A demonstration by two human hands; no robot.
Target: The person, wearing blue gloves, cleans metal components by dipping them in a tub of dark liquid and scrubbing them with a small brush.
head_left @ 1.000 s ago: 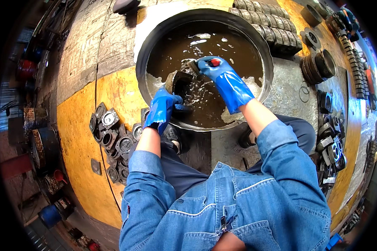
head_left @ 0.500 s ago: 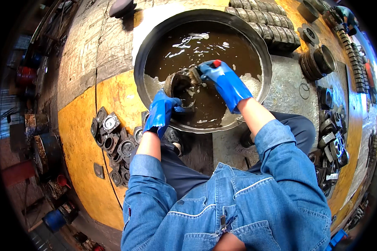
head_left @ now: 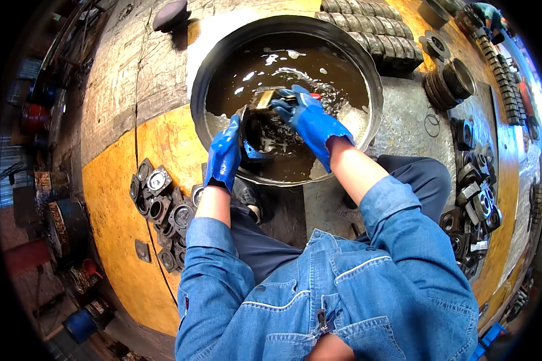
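- Clearly, left grip (head_left: 224,155), in a blue glove, is closed on the near-left edge of a hollow metal part (head_left: 251,132); its far fingertips are hidden.
- Right grip (head_left: 303,113), also gloved, has its fingers bent around a brush (head_left: 264,100); a red end shows just beyond the knuckles.
- Part sits just right of the left grip, over the tub (head_left: 376,99), its opening facing the right grip; the brush is by its upper edge. Contact between them: cannot tell.
- Risk 1: part could slip from the left grip and sink in the brown liquid (head_left: 229,75); cause, wet gloves and a hold on one side only.
- Risk 2: brush could twist or skid off the edge, knocking right-grip knuckles on metal; cause, a slick handle.
- Risk 3: liquid could splash over the rim nearest both grips; cause, quick strokes near it.
- Count: grips, 2; part in hand, 1; brush, 1; tub, 1.
- Count: pile of flanged parts (head_left: 182,213) left of the left grip, 1; pieces overlap, no sure number.
- Count: stack of ribbed metal pieces (head_left: 382,48) beyond the right grip, 1; about three rows visible, single pieces uncertain.
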